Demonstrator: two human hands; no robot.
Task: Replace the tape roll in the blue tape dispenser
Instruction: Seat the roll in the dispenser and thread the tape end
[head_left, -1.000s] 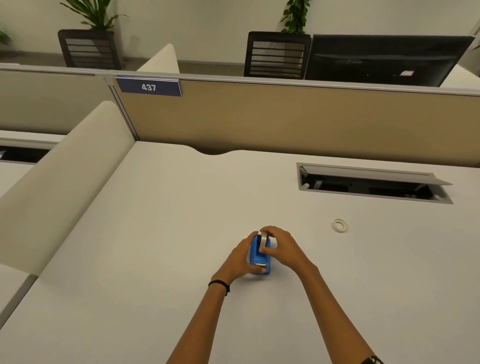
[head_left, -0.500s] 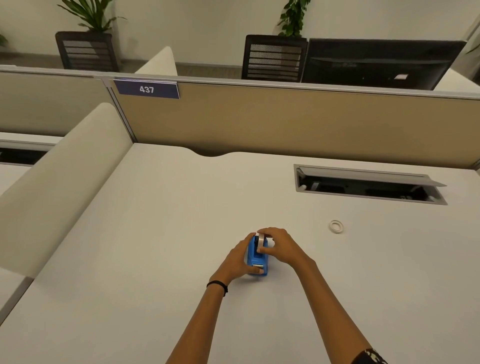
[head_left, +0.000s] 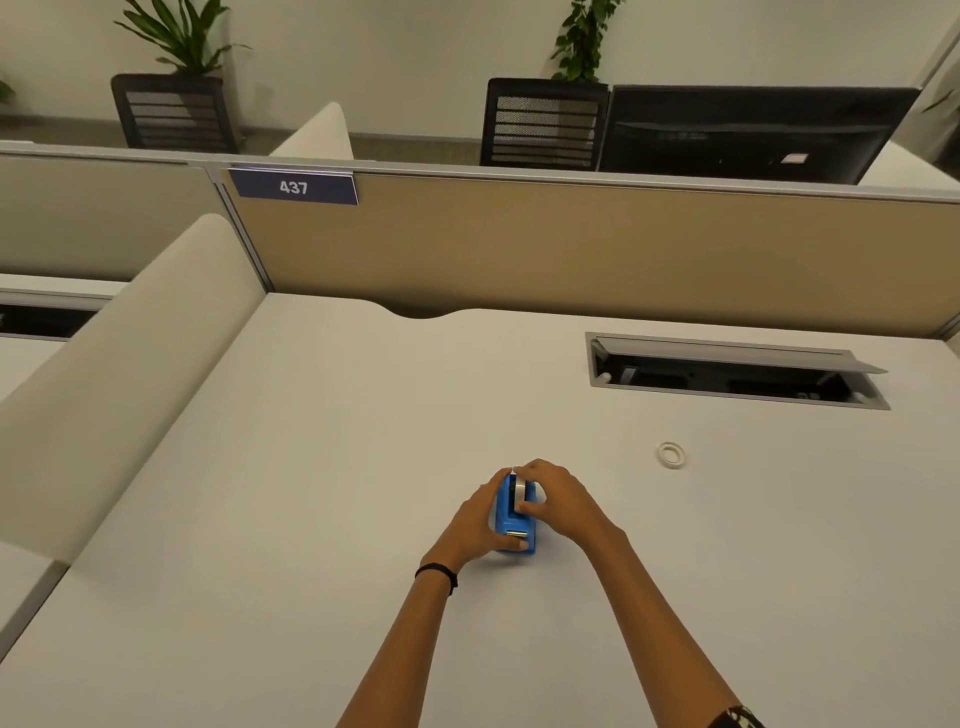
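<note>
The blue tape dispenser (head_left: 511, 522) stands on the white desk (head_left: 311, 467), its cutter end toward me. My left hand (head_left: 475, 517) wraps its left side and holds it. A tape roll (head_left: 519, 491) sits upright in the dispenser's slot, and my right hand (head_left: 556, 501) grips that roll from the right, thumb on its near face and fingers over its top. A small white ring, an empty tape core (head_left: 671, 454), lies flat on the desk to the right, apart from both hands.
A cable hatch (head_left: 727, 371) with its lid raised is set into the desk at the back right. A tan partition (head_left: 571, 249) closes the far side, a padded cream divider (head_left: 119, 364) the left. A monitor and chairs stand beyond.
Both hands have stayed on the dispenser. My right thumb has slid down the near side of the roll, and the roll sits a little lower in the slot.
</note>
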